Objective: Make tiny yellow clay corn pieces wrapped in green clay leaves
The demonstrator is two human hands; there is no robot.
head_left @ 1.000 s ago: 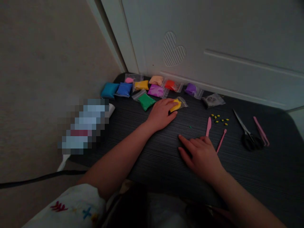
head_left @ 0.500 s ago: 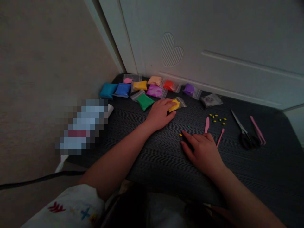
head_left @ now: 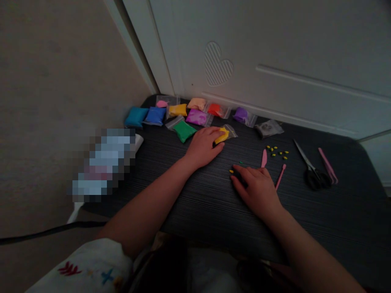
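Note:
My left hand [head_left: 205,147] rests on a small clear bag of yellow clay [head_left: 222,134], its fingers over the bag and the thumb along the near side. On the dark tabletop to the right lies my right hand [head_left: 258,187], thumb and index finger apart with nothing visible between them. Just beyond those fingertips is a tiny yellow clay piece [head_left: 231,171], and a tiny green piece [head_left: 241,162] sits slightly farther off. A pink plastic knife [head_left: 264,158] and a thin pink modelling tool [head_left: 280,177] lie beside the right hand, the knife's near end hidden by it.
Several yellow-and-green pieces [head_left: 274,149] are scattered beyond the pink knife. Black-handled scissors [head_left: 311,173] and a pink forked tool [head_left: 328,165] lie at right. Bags of coloured clay, including a green one [head_left: 184,131], line the back. A blurred-out device [head_left: 105,162] occupies the left edge.
My right index finger has drawn back slightly toward the thumb, beside the tiny yellow piece. My left hand stays on the yellow bag. The whole view has shifted slightly.

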